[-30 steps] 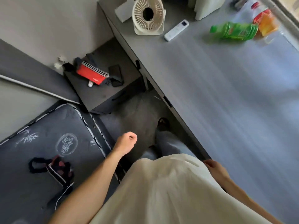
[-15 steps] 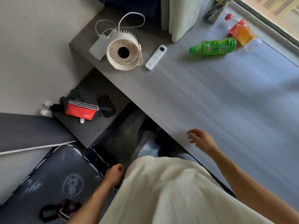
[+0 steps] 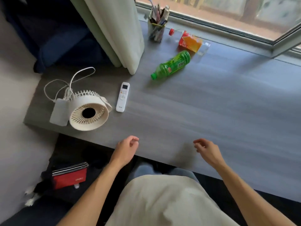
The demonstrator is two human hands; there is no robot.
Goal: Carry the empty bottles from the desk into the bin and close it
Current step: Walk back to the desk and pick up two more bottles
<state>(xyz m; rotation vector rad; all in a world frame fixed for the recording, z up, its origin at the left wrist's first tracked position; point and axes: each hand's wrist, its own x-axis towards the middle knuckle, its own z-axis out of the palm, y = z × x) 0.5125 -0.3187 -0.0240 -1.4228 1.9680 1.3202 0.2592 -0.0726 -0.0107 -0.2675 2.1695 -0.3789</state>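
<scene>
A green plastic bottle [image 3: 173,64] lies on its side on the grey desk [image 3: 211,111], cap toward me. Behind it, near the window sill, lies a clear bottle with a red and orange label [image 3: 189,41] and a red cap. My left hand [image 3: 126,149] hovers over the desk's near edge, fingers loosely curled, holding nothing. My right hand [image 3: 206,150] hovers over the desk to the right of it, fingers apart and empty. Both hands are well short of the bottles. No bin is in view.
A white desk fan [image 3: 88,112] with a cable and adapter stands at the desk's left end, a white remote [image 3: 123,97] beside it. A pen holder [image 3: 157,28] and a pale curtain [image 3: 117,30] are at the back. A red pouch [image 3: 70,176] lies on a low stand below.
The view has swung up from the floor to the desk and window. Both hands have risen; the left came up from beside my hip to the desk's edge, the right moved forward over the desk.
</scene>
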